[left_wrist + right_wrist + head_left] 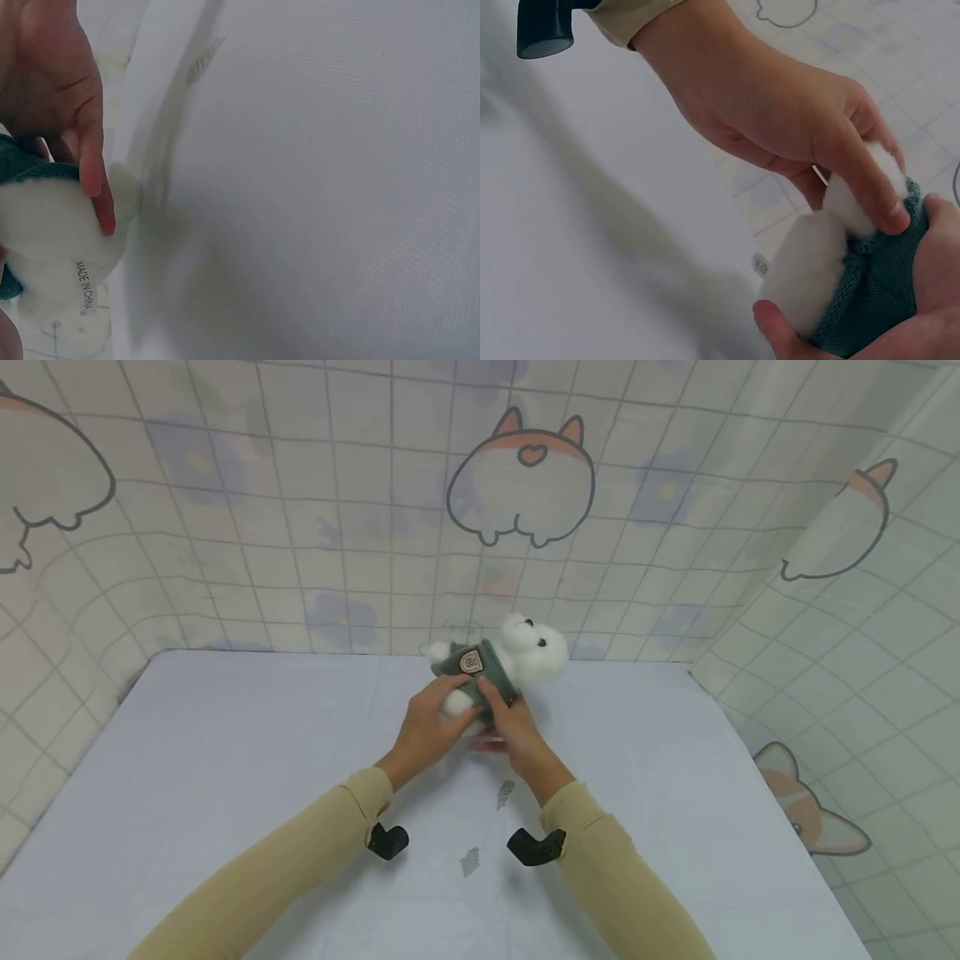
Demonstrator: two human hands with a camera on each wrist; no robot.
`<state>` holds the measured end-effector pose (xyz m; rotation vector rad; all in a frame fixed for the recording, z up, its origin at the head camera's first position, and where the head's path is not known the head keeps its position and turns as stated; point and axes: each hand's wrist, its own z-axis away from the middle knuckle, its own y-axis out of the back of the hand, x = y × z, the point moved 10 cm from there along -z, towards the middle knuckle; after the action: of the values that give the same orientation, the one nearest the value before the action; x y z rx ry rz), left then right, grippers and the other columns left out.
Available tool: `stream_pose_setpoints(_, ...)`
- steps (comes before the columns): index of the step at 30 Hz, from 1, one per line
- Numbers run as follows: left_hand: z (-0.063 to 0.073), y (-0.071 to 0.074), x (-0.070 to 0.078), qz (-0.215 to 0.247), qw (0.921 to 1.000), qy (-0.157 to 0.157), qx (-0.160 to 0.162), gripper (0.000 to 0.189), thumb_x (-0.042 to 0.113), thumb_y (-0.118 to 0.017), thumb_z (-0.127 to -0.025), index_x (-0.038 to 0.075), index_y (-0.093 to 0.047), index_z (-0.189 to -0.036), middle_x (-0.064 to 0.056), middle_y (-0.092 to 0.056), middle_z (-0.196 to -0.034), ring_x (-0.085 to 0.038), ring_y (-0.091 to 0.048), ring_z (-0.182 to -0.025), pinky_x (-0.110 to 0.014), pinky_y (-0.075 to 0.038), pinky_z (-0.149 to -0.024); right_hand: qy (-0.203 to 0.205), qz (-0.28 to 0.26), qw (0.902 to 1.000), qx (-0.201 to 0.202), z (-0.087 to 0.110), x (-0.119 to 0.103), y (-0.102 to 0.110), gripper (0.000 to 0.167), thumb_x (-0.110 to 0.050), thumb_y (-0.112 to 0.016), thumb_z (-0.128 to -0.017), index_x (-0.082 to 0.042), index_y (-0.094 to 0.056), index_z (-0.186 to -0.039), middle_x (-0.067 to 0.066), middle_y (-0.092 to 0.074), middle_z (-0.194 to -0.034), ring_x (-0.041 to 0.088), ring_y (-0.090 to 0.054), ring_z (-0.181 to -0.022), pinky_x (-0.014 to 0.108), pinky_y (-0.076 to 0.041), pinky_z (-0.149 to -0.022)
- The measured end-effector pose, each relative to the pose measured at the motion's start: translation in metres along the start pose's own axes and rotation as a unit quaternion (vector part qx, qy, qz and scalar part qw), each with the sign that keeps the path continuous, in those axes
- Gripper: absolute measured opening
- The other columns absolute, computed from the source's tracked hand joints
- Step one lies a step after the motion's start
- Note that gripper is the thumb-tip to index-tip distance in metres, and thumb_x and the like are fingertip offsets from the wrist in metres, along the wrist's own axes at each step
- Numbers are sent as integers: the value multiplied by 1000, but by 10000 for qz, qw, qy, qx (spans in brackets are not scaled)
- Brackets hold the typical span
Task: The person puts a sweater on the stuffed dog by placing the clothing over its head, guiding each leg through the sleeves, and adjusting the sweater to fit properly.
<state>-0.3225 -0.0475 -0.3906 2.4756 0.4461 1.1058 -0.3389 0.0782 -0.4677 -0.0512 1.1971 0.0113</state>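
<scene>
A white plush dog [540, 652] in a green knitted sweater [495, 681] with a shield badge lies tilted between both hands, head to the right. My left hand [429, 727] holds its lower end, the thumb on a white leg near the sweater's hem, as the right wrist view shows. My right hand [521, 739] grips the sweater around the body, its thumb on the front. In the left wrist view, the right fingers [91, 150] lie along the white underside, above a tag [85, 285] printed "MADE IN CHINA".
A white-covered table [262, 760] spreads under the hands, with two small grey marks [470, 862] on its surface. A grid-patterned curtain [360, 527] with corgi drawings hangs behind and along the sides. Black wrist cameras [536, 847] stick out from the sleeves.
</scene>
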Motion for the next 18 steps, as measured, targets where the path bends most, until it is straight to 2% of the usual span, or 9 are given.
stream_pose_setpoints(5,-2,0,4,344,9992,-108,-144,32,21,-67,-91,9,-63,-120,-6,-66,-115,-16,-63,-100,-32,-56,-80,11,-609,9979,-234,-2,0,0,76,-58,-53,-90,-24,-22,-150,14,-30,-151,44,-53,-123,50,-55,-88)
stream_pose_setpoints(8,-3,4,7,414,9989,-207,-87,27,21,-61,-95,9,-65,-119,-5,-66,-109,-14,-61,-91,-30,-56,-72,-31,-768,9967,-276,-2,2,2,69,-50,-51,-92,-26,-23,-150,13,-29,-151,44,-51,-123,50,-55,-88)
stream_pose_setpoints(10,-4,10,9,362,9989,-299,80,26,20,-61,-95,8,-65,-117,-5,-65,-104,-13,-59,-84,-29,-53,-66,-68,-745,9969,-232,-2,4,4,67,-46,-52,-92,-24,-24,-149,13,-32,-150,43,-51,-122,50,-55,-88)
stream_pose_setpoints(14,-8,29,10,114,9968,-417,667,24,19,-62,-94,6,-67,-113,-5,-62,-95,-14,-53,-73,-25,-45,-58,-71,-424,9989,-205,-2,3,8,69,-42,-53,-90,-21,-24,-148,13,-36,-147,39,-52,-121,47,-56,-87)
stream_pose_setpoints(18,-13,45,1,-89,9938,-206,1086,25,18,-63,-93,4,-67,-114,-9,-60,-100,-19,-52,-75,-27,-42,-59,-86,-47,9993,-348,-1,1,12,70,-39,-53,-89,-18,-23,-148,14,-36,-147,37,-52,-121,47,-54,-91)
